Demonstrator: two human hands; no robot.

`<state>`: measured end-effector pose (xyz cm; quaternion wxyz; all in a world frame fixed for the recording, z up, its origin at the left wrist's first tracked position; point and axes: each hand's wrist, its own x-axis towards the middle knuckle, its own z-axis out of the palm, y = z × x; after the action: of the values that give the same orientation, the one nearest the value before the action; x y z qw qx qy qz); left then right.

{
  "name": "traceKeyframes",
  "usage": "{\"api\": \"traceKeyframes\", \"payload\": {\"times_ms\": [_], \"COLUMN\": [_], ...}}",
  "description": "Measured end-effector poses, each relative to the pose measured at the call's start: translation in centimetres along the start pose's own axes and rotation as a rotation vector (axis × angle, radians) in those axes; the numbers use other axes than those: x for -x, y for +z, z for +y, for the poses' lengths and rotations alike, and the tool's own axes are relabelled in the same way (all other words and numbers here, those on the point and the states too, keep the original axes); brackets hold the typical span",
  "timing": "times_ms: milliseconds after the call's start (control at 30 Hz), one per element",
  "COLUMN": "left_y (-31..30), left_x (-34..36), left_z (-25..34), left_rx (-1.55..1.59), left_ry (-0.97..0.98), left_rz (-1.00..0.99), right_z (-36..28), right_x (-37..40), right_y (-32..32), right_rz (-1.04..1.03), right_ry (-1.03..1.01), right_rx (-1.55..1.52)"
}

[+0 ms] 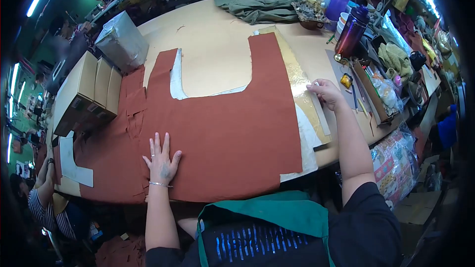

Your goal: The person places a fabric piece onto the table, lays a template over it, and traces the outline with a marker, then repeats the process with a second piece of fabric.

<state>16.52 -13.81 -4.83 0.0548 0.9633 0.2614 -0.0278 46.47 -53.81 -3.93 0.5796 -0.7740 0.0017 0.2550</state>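
The rust-red fabric (232, 133) lay flat on the tabletop (213, 44), a deep square notch cut in its far edge, its left side ragged. The left hand (162, 160) pressed on it, fingers spread. The right hand (327, 94), beside its right edge, had fingers pinched on a small white piece (316, 84).

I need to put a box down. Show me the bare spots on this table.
Bare table lies between the two arms of the red fabric, up to the green cloth. A smaller strip runs between the gold sheet and the bottles. Crowded: boxes at left, bottles and tray at right.
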Motion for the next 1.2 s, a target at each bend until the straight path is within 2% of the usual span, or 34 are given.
{"api": "traceKeyframes", "payload": {"times_ms": [33,133,233,300,333,433,467,567,633,667,767,900,1000,1133,1200], "left_y": [0.3,0.9,1.1,1.0,0.9,0.0,-0.4,-1.1,-0.4,0.0,0.1,0.1,1.5,1.4,1.6], "left_x": [0.2,0.0,0.1,0.5,0.6,2.0,2.7,5.3,6.1,6.1,5.5,4.9,2.7,0.8,1.8], "left_z": [-0.5,-1.1,-1.6,-1.5,-1.3,1.3,3.1,9.3,12.4,13.4,15.2,16.3,18.0,21.7,22.2], "left_rx": [0.021,0.084,0.118,0.133,0.139,0.094,0.068,0.037,0.028,0.035,0.000,-0.020,0.000,0.012,0.013], "left_ry": [0.009,0.022,0.060,0.080,0.097,0.178,0.293,0.678,0.805,0.837,0.806,0.777,0.715,0.604,0.596], "left_rz": [0.014,0.059,0.077,0.076,0.077,0.027,-0.001,-0.142,-0.204,-0.203,-0.198,-0.195,-0.109,-0.113,-0.124], "right_z": [0.0,-0.7,-1.7,-4.1,-3.6,-4.5,-5.4,-5.2,-4.9,-4.7,-4.4,-4.9,-4.2,-3.8,-3.2], "right_x": [0.5,3.3,5.4,8.2,8.0,9.0,9.8,8.5,6.6,5.9,5.3,7.7,9.0,11.4,12.4], "right_y": [0.4,2.0,0.1,-1.2,-3.9,-7.8,-7.8,-7.4,-5.4,-4.8,-3.2,-2.3,-3.0,-3.8,-4.6], "right_rz": [-0.099,-0.136,-0.008,0.032,0.054,0.286,0.374,0.628,0.819,0.845,0.883,0.919,0.975,0.930,0.928], "right_ry": [-0.023,-0.242,-0.426,-0.550,-0.556,-0.721,-0.777,-0.975,-1.110,-1.143,-1.247,-1.260,-1.277,-1.363,-1.335], "right_rx": [-0.200,-0.355,-0.249,-0.379,-0.354,-0.323,-0.234,-0.226,-0.278,-0.305,-0.385,-0.402,-0.386,-0.376,-0.336]}}
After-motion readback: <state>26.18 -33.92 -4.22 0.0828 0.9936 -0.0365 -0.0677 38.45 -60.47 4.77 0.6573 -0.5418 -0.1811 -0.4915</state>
